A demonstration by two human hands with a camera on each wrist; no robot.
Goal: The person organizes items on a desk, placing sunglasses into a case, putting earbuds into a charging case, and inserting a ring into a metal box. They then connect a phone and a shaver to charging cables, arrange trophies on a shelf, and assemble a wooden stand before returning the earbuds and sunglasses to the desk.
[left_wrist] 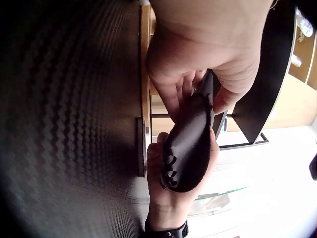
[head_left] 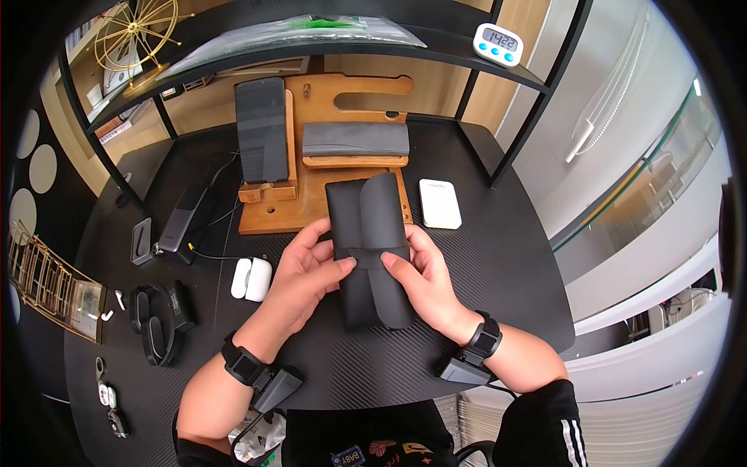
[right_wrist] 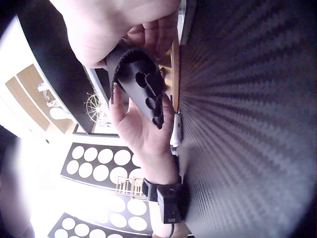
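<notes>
Between both hands is a black leather pouch (head_left: 380, 210) with a long curved flap and a band across its middle, raised over the near part of the desk. My left hand (head_left: 299, 280) grips its left side, thumb on the band and fingers behind. On the other side my right hand (head_left: 428, 284) pinches it, the thumb pressing beside the flap's edge. In the left wrist view the pouch (left_wrist: 185, 144) shows a rounded end with small scalloped folds. The right wrist view shows folds at the end of the pouch (right_wrist: 141, 82) too; its inside is hidden.
Behind the pouch stands a wooden stand (head_left: 311, 202) bearing a phone (head_left: 263, 132) and a grey case (head_left: 355, 140). A white rectangular device (head_left: 440, 204) lies at right, a white earbud case (head_left: 251, 279) at left. Further left are a black strap (head_left: 156, 331) and a power bank (head_left: 184, 214). A shelf (head_left: 311, 54) overhangs the back.
</notes>
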